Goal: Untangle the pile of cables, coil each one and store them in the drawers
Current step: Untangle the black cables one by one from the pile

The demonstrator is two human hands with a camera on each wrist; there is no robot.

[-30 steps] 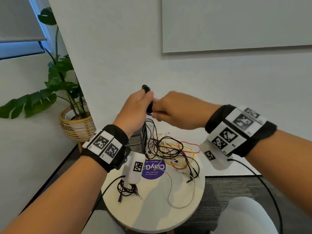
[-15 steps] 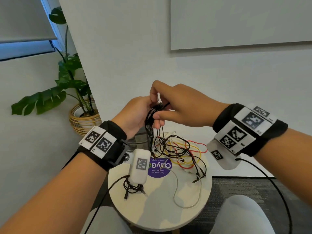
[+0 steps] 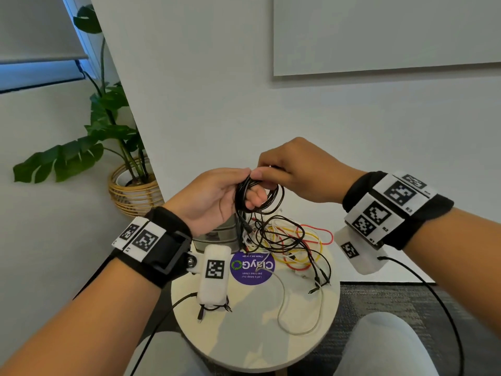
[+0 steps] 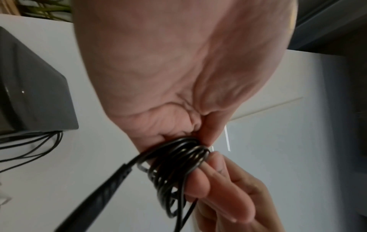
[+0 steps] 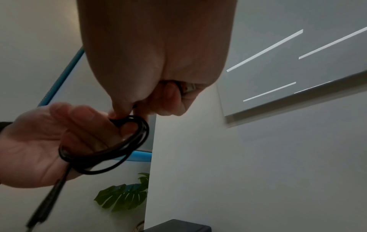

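Note:
A black cable coil (image 3: 260, 196) (image 4: 174, 169) (image 5: 111, 147) hangs in several loops round the fingers of my left hand (image 3: 217, 196), above the round table (image 3: 244, 321). One plug end (image 3: 240, 226) dangles down from it. My right hand (image 3: 287, 169) pinches the top of the coil with thumb and forefinger and also grips the cable's other plug (image 5: 186, 87) in its curled fingers. Below lies the tangled pile (image 3: 287, 242) of black, red, yellow and white cables. A small coiled black cable (image 3: 214, 308) lies at the table's left front. The grey drawer unit (image 3: 217, 234) stands behind my left hand.
A loose white cable (image 3: 298, 316) loops over the table's right front, beside a purple round sticker (image 3: 252, 267). A potted plant in a wicker basket (image 3: 130, 191) stands at the left by the wall. My knees (image 3: 379, 346) are just below the table edge.
Both hands have come down and nearer. The coil has grown from a small bundle to wide loops round my left fingers, and my right hand has moved over its top.

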